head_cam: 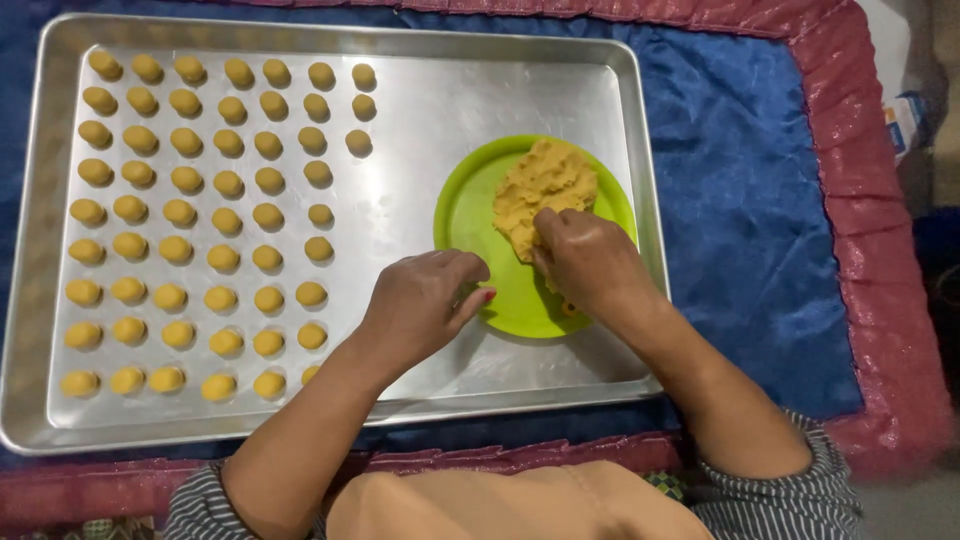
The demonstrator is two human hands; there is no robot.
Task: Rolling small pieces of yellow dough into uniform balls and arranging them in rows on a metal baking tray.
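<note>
A large metal baking tray point(400, 60) carries rows of dough balls point(190, 215) at its left and a green plate point(470, 215) at right. On the plate, the dough mound point(545, 185) lies just ahead of the right hand point(590, 262), whose fingers pinch its near edge; the left hand point(425, 300) rests curled at the plate's rim, seemingly holding nothing.

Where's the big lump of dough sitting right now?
The lump of dough lies on the green plate, which sits at the right end of the metal tray. The right hand is pressed against its near edge.
</note>
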